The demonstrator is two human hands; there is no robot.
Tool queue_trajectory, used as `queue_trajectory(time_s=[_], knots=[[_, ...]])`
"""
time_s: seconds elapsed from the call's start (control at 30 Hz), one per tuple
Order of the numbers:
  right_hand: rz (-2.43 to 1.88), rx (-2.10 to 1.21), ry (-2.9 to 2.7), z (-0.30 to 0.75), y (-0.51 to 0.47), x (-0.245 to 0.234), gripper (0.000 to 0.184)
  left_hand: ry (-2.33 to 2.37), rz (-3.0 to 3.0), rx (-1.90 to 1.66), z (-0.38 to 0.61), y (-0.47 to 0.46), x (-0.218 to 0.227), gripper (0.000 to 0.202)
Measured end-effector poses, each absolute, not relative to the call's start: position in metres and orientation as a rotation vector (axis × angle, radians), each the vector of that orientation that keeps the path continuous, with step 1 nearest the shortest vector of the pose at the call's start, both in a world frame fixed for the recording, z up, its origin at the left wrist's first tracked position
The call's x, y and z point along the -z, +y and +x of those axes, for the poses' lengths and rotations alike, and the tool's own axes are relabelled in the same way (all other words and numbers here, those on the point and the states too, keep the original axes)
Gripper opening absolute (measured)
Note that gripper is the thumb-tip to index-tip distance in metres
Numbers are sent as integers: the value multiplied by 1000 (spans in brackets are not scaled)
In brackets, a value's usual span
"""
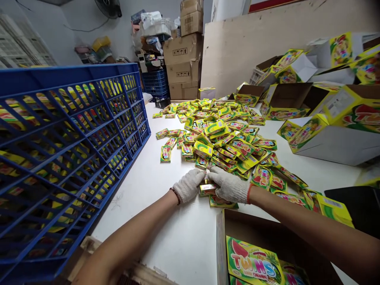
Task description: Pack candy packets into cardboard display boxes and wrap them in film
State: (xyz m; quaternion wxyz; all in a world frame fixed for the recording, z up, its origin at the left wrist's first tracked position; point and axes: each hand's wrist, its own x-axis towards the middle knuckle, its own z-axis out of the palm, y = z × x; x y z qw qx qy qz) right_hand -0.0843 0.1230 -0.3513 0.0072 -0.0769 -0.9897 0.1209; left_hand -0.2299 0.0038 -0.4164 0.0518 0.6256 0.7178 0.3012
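Observation:
My left hand (190,185), in a white knit glove, reaches to the near edge of a heap of small yellow-green candy boxes (218,128). Its fingers are closed, and what the tips grip is hidden. Close beside it, my right hand (230,184), gloved too, curls its fingers over a small candy box (208,190) lying between the two hands. Under my right hand another candy box (222,202) lies flat on the white table (181,241). Below my right forearm stands an open carton (220,241) with larger TWINS boxes (255,261) inside.
A tall blue plastic crate (68,136) full of small boxes stands along the left. Open yellow display boxes (311,103) are piled at the right. Brown cartons (184,59) are stacked behind the table, beside a beige board (237,59).

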Motion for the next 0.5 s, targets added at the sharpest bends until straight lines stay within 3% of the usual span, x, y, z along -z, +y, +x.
queue_trajectory(time_s=[0.17, 0.33, 0.43, 0.5], knots=[[-358, -447, -3079, -96, 125, 355, 54, 2125, 1715, -1183, -237, 5, 408, 50], [-543, -848, -2876, -92, 135, 332, 41, 2216, 1356, -1553, -234, -6, 399, 26], [-658, -1114, -2724, -75, 150, 310, 55, 2207, 1465, -1415, -211, -12, 407, 25], [-605, -1289, -2749, -62, 159, 300, 52, 2208, 1706, -1159, -194, -11, 414, 30]])
